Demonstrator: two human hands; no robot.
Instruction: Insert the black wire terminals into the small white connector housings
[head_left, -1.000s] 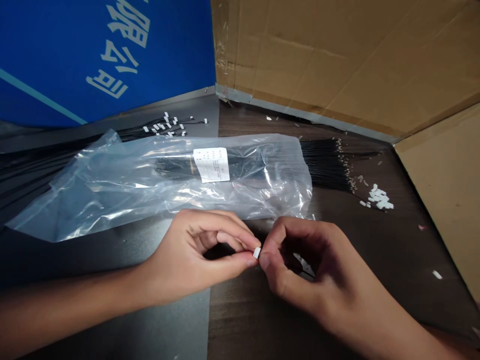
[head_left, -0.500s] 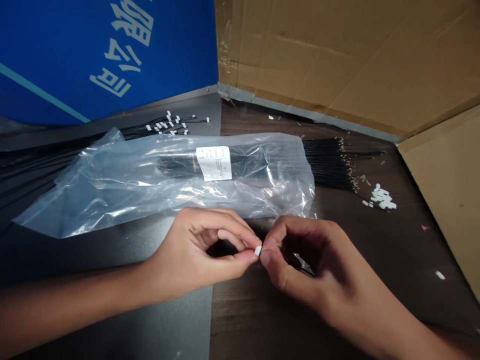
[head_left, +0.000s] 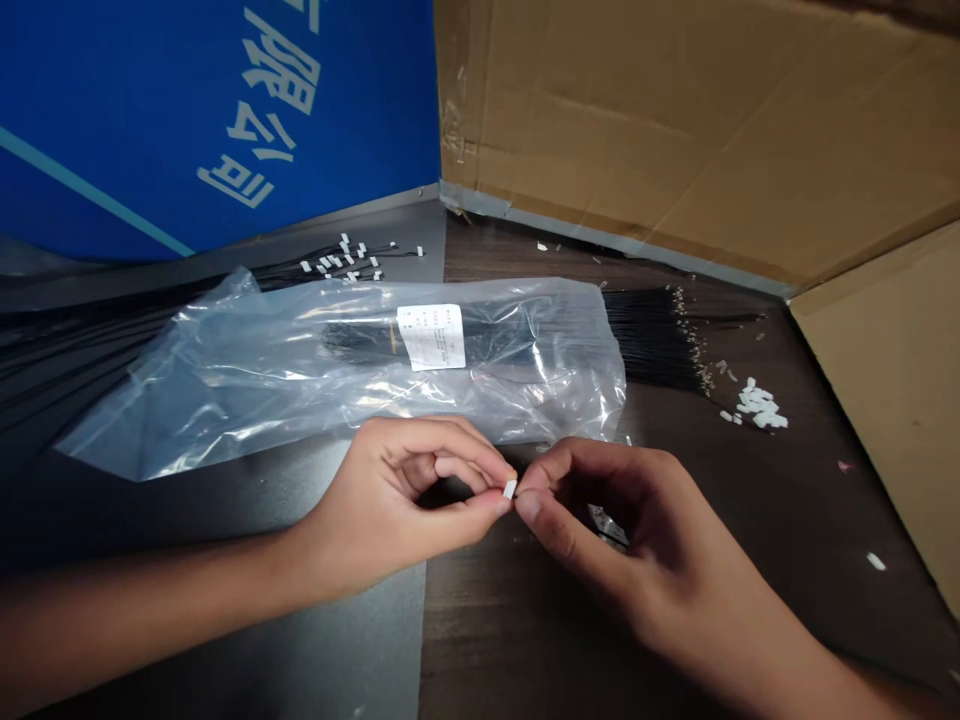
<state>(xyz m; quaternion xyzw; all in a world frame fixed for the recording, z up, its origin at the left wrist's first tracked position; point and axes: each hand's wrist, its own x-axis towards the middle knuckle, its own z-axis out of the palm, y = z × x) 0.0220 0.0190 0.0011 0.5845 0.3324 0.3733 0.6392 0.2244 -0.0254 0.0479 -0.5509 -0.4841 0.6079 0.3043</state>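
Note:
My left hand [head_left: 397,500] pinches a small white connector [head_left: 510,489] between thumb and forefinger. My right hand [head_left: 607,520] meets it from the right, its thumb and forefinger pressed together at the connector; what they hold is too thin to make out. Both hands hover just above the dark table, in front of a clear plastic bag [head_left: 337,370] with a white label [head_left: 431,337] and a bundle of black wires [head_left: 652,330] sticking out of its right end.
A small heap of white connectors [head_left: 757,408] lies at the right of the wire ends. Black wires fitted with white connectors [head_left: 345,262] lie at the back left. A blue board [head_left: 187,110] and cardboard walls [head_left: 675,120] close the back and right.
Both hands stay pinched together at the white connector and have barely shifted. The view has tilted slightly, so the bag and walls sit a little lower in the picture.

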